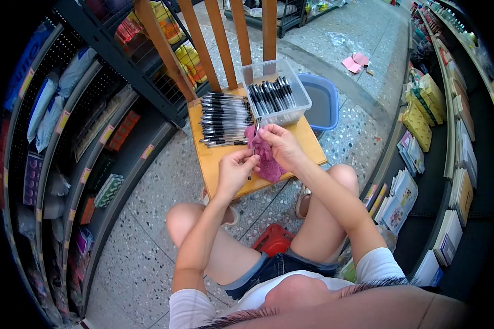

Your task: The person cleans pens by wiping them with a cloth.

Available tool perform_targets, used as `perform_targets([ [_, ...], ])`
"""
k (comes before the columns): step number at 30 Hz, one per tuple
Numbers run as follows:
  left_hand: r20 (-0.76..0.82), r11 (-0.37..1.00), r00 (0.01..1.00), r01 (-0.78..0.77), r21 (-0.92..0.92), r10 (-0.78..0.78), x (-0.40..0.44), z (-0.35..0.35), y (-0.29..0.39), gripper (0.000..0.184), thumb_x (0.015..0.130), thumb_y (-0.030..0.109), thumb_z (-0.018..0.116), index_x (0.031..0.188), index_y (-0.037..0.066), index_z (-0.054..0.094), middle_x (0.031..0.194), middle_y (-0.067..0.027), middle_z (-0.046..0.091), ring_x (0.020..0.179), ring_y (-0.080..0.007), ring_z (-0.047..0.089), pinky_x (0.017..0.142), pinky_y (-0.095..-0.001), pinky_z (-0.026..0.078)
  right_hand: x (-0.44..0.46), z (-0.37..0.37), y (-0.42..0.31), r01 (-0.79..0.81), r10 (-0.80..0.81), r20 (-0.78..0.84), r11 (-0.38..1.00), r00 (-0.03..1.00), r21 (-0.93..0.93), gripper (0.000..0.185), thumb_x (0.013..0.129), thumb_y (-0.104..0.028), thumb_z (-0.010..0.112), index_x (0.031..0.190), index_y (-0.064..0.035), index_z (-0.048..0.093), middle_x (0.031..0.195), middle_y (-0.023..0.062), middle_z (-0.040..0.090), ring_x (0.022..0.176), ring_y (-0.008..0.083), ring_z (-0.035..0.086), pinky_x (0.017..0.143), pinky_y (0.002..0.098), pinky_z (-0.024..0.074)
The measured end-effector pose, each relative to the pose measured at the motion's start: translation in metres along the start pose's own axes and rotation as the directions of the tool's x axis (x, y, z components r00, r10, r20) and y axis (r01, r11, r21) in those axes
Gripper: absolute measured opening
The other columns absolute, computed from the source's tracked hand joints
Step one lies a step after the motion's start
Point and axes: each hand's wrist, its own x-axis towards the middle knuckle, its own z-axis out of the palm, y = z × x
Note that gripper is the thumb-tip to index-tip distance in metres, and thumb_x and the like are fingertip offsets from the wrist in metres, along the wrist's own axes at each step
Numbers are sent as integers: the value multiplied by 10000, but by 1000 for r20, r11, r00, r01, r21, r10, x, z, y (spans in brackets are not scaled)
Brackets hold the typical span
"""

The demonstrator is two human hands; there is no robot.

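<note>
Both my hands meet over the front of a wooden chair seat (214,164). My left hand (237,171) pinches the lower part of a dark, thin pen (254,148). With closed fingers, my right hand (280,143) grips the pen's upper part and a pink cloth (269,167), which hangs down between the hands. Left of them, many pens with black grips (225,118) lie side by side in a stack on the seat. Behind my right hand, a clear plastic box (291,116) holds more black-and-clear pens (271,94).
A blue basin (326,104) stands on the floor behind the chair. Curved store shelves with packets rise at left (107,181) and with books and bags at right (450,159). Pink paper (355,62) lies on the floor. A red stool (273,239) shows between my legs.
</note>
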Motion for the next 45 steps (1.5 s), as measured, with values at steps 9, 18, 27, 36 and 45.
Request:
perform_targets([
  [9, -49, 993, 998, -29, 118, 35, -3, 3, -4, 158, 854, 120, 617, 920, -21, 647, 702, -19, 630, 587, -60, 584, 487, -183, 405, 2, -3, 10, 9, -1, 44, 981, 999, -193, 165, 886, -158, 572, 975, -20, 590, 865, 45, 626, 721, 117, 595, 649, 262, 503],
  [18, 43, 999, 999, 12, -44, -10, 0, -2, -2, 172, 885, 133, 572, 922, -21, 638, 767, -47, 640, 649, -91, 597, 563, -204, 461, -4, -5, 20, 45, 8, 182, 957, 983, -286, 207, 927, -200, 507, 934, -10, 586, 803, 42, 608, 635, 95, 558, 561, 232, 463],
  [27, -69, 982, 996, -36, 185, 50, -4, 11, 12, 180, 820, 112, 653, 895, -51, 645, 700, -53, 650, 588, -97, 617, 502, -203, 465, -2, 5, 13, 93, -97, -4, 969, 995, -230, 216, 920, -216, 526, 939, -12, 595, 807, 30, 618, 642, 86, 562, 565, 226, 471],
  [36, -192, 943, 972, -67, 326, 135, -1, 5, 3, 188, 783, 105, 685, 862, -63, 653, 707, -64, 658, 581, -63, 592, 498, -195, 464, -2, 1, 36, 173, -146, 102, 917, 984, -360, 202, 927, -193, 509, 957, -9, 587, 827, 7, 598, 698, 69, 543, 605, 218, 464],
  [45, 2, 954, 994, -107, 280, 111, -3, 1, -1, 238, 825, 70, 634, 1011, -78, 620, 804, -88, 658, 670, -105, 613, 608, -221, 507, 6, -1, 13, 263, -282, 2, 890, 959, -374, 213, 936, -204, 491, 881, -15, 573, 776, 8, 582, 706, 72, 533, 631, 232, 448],
])
